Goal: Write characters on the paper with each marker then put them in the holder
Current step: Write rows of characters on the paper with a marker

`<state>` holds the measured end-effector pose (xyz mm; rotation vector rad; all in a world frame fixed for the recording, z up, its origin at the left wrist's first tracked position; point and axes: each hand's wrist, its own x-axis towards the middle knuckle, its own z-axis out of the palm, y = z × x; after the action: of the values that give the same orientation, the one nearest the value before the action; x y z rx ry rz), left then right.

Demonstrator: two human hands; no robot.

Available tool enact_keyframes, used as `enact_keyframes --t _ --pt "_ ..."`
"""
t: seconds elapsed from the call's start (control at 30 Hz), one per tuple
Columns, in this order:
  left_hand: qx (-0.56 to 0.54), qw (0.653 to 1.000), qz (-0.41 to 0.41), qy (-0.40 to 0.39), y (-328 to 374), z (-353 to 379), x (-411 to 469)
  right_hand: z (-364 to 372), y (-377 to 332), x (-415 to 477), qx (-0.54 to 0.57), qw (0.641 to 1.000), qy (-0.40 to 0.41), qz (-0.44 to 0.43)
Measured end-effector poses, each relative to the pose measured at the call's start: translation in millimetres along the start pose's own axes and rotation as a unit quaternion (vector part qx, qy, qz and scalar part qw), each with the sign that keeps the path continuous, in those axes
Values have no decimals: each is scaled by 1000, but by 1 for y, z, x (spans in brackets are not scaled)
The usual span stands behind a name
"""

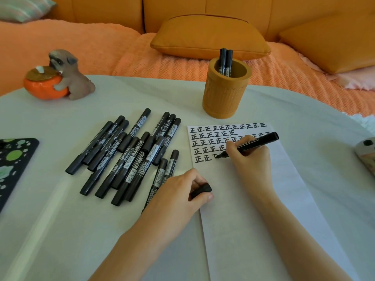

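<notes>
On the left of the pale cloth-covered table [101, 230] lies a loose heap of black capped markers [134, 159], most with their long axes running from near-left to far-right. Just right of the heap, the left hand [178, 191] rests on the near-left edge of the white sheet of paper [253, 199], its fingers curled round a short black cap [202, 190].

Further right, the right hand [249, 157] pinches a black marker with a printed label [257, 141] in a writing grip. The tip touches the paper at the fifth row of bold black characters (two there look finished, a third only begun). The marker slants, with its tip at near-left and its tail at far-right.

The move to come turns on two things. The cap lies to the near-left of the tip, roughly in line with the marker's axis, so recapping should need little turning. The ribbed orange-brown cylindrical holder [223, 98] stands on the far side of the paper's top edge, beyond the right hand and slightly to its left. The right hand is the nearer one to it. Two black markers [225, 59] stand in the holder, leaning at its far-left wall, and the rest of its mouth is free. The marker would have to be tipped upright to go in.
</notes>
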<state>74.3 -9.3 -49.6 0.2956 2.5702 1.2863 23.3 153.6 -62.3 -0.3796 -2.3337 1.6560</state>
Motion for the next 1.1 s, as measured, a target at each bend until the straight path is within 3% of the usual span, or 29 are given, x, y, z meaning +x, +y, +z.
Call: enact_keyframes --t 1.1 --pt "5 1000 -9 4 0 0 1 0 -2 -2 24 1000 -3 2"
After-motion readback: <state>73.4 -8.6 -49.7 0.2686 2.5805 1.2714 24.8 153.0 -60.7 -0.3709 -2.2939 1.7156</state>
